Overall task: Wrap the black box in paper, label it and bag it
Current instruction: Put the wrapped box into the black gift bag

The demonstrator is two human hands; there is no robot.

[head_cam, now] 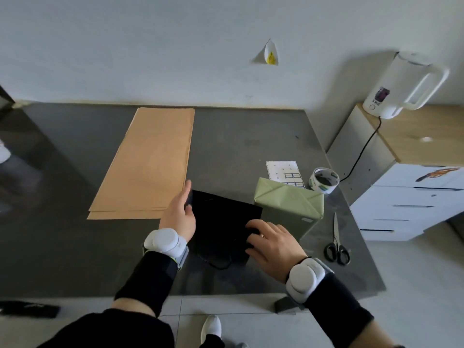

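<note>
Two forearms in black sleeves with white wristbands reach in from 6 o'clock over the grey table.

The box stands near the table's right edge. It is fully covered in pale green paper, with diagonal folds meeting on its upper face and no black showing. A small pale label sits on its near side. Wrapping looks finished and labelling probably too, so bagging is what remains.

A flat black bag with cord handles lies just beside the box at its 9 o'clock, not yet opened. The left hand takes the bag's left edge in its grip, thumb on top. The right hand rests bent fingers on the bag's right part. I cannot tell whether its grip pinches the bag or only presses on it.

A sticker sheet lies at 12 o'clock of the box and a tape roll at 2 o'clock. Scissors lie at 5 o'clock. Brown paper sheets lie at 11 o'clock of the bag.
</note>
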